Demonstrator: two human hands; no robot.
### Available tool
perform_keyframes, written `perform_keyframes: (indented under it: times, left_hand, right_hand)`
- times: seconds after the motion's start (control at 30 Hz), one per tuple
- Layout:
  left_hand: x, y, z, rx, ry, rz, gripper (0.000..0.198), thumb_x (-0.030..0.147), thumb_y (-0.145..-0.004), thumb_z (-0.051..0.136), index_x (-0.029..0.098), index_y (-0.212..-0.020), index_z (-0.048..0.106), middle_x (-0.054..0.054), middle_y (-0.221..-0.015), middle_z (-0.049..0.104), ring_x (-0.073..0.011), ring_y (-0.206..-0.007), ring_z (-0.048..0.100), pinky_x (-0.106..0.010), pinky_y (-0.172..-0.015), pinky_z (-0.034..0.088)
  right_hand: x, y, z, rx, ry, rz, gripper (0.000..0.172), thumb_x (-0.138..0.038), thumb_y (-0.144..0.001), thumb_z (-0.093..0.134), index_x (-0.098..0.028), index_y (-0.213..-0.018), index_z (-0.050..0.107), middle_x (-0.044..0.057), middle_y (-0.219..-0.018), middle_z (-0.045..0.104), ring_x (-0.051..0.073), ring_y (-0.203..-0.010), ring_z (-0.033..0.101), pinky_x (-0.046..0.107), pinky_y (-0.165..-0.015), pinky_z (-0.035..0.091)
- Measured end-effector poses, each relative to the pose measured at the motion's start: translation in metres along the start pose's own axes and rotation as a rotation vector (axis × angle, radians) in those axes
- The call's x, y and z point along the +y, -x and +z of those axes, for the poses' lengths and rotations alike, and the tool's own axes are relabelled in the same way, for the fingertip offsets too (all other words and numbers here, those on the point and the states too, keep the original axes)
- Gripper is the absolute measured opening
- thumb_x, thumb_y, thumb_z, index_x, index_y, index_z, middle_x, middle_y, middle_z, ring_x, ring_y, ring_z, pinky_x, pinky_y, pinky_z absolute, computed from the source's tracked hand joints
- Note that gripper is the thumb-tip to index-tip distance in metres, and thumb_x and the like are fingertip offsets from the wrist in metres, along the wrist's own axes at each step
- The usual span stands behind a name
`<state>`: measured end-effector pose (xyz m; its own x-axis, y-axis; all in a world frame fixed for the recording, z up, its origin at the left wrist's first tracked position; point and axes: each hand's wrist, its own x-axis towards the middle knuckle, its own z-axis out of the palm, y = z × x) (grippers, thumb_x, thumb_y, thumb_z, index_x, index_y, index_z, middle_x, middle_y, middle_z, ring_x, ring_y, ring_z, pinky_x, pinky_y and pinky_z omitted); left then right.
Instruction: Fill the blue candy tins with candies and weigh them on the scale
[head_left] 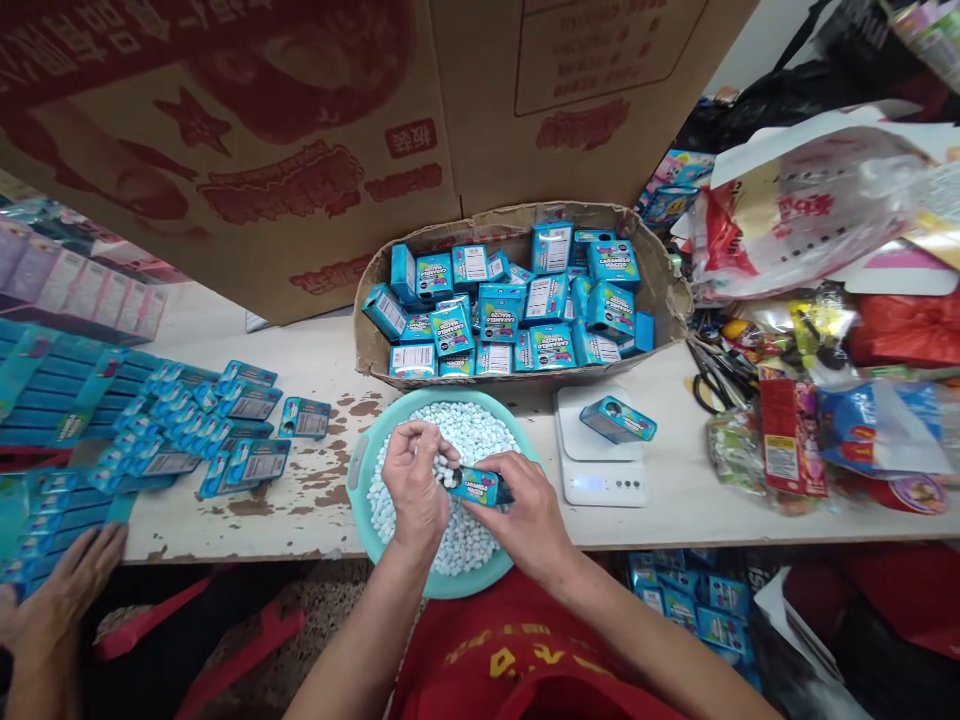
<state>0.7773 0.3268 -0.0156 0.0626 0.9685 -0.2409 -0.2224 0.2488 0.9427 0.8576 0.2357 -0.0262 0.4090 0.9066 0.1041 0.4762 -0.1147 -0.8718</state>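
My right hand (525,505) is closed round a small blue candy box (476,485), held on its side over a teal bowl (360,470) full of small white candies (472,425). My left hand (415,485) is pinched on a few white candies at the open end of the box. A second blue box (619,418) lies on a white scale (600,460) just right of the bowl. Behind the bowl a worn cardboard tray (371,345) holds several filled blue boxes (510,300).
Flat unfolded blue cartons (225,425) cover the table's left side, where another person's hand (64,590) rests at the edge. Large cardboard boxes (300,120) stand behind. Scissors (712,380), bags and snack packets (795,440) crowd the right. More blue boxes (690,600) lie below the table.
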Motion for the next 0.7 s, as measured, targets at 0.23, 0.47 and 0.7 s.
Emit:
perform_keyframes:
  times: [0.23, 0.47, 0.7]
  left_hand:
    - [0.016, 0.008, 0.004, -0.079, -0.007, 0.028, 0.022, 0.030, -0.072, 0.071, 0.016, -0.074, 0.055, 0.008, -0.044, 0.041, -0.0041, -0.036, 0.037, -0.015, -0.037, 0.029]
    - [0.016, -0.023, -0.014, -0.029, 0.186, -0.351, 0.024, 0.033, -0.074, 0.069, 0.015, -0.075, 0.053, 0.004, -0.058, 0.048, -0.0048, -0.043, 0.044, -0.014, -0.036, 0.032]
    - [-0.059, -0.031, -0.036, -0.013, -0.002, -0.708, 0.021, 0.029, -0.077, 0.063, 0.016, -0.070, 0.048, 0.006, -0.050, 0.038, -0.0045, -0.037, 0.032, -0.016, -0.034, 0.022]
  right_hand:
    - [-0.003, -0.003, 0.001, -0.014, -0.105, 0.008, 0.032, -0.014, -0.066, 0.077, -0.021, -0.092, 0.059, 0.002, -0.088, 0.063, 0.020, -0.087, 0.057, 0.032, -0.076, 0.045]
    - [0.019, 0.030, -0.056, 0.054, -0.433, 0.048, 0.032, -0.036, -0.070, 0.078, -0.022, -0.096, 0.063, 0.005, -0.095, 0.064, 0.019, -0.091, 0.061, 0.032, -0.081, 0.050]
    - [0.109, 0.089, -0.136, 0.679, 0.028, 0.474, 0.047, -0.045, -0.065, 0.075, -0.017, -0.099, 0.060, 0.006, -0.093, 0.061, 0.019, -0.079, 0.060, 0.034, -0.076, 0.049]
